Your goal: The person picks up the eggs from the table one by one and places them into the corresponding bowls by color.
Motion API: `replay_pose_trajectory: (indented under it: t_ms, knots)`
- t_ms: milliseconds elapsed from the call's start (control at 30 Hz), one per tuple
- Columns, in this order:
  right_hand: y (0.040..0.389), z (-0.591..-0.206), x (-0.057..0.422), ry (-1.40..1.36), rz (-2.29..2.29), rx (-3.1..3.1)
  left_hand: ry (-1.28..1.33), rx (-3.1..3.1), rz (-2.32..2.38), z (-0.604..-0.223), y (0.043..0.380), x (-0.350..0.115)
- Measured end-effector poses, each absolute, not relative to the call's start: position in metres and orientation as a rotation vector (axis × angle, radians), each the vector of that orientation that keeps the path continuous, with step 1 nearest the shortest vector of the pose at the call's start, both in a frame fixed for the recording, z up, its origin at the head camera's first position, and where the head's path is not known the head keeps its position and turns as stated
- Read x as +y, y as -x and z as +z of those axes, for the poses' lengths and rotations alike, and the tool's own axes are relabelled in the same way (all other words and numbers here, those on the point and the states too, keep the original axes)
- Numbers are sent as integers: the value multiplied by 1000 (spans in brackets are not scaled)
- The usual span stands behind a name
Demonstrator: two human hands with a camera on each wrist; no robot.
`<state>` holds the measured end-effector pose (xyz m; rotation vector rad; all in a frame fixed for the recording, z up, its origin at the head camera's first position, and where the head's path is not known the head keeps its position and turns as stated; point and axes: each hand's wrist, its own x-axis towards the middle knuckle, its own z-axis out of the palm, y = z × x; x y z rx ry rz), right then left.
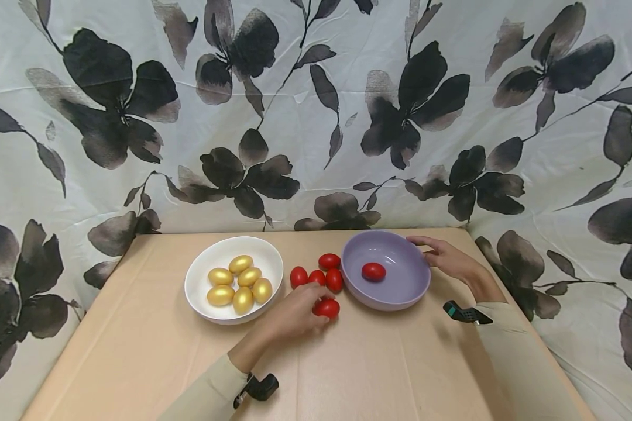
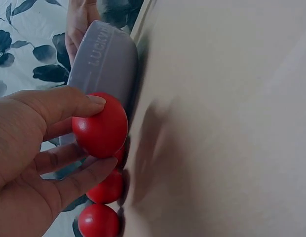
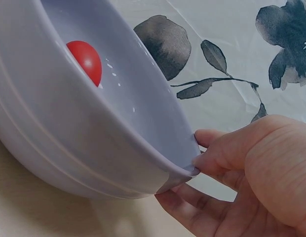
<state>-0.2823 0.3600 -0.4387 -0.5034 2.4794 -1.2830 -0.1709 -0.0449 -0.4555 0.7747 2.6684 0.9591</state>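
Note:
My left hand (image 1: 292, 310) pinches a red egg (image 1: 327, 309) between thumb and fingers, and the left wrist view has that egg (image 2: 100, 126) lifted over the table. At the purple bowl (image 1: 355, 295), my right hand (image 1: 455, 262) holds the right side of the rim, thumb at the edge and fingers beneath, as the right wrist view shows. Inside this bowl lies one red egg (image 1: 373, 272). Several more red eggs (image 1: 298, 277) sit on the table between the bowls, just beyond my left hand.
A white bowl (image 1: 195, 298) with several gold eggs (image 1: 220, 295) stands left of the red ones. The wooden table (image 1: 368, 368) ends at the back against a white cloth (image 1: 326, 169) printed with dark flowers. Each wrist wears a black strap device (image 1: 262, 387).

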Motion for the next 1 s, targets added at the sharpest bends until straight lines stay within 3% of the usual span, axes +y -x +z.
replay_pose_trajectory:
  t_ms: [1000]
  knots:
    - [284, -440, 361, 509, -1271, 2482, -1016, 2656, 994, -415, 198, -26]
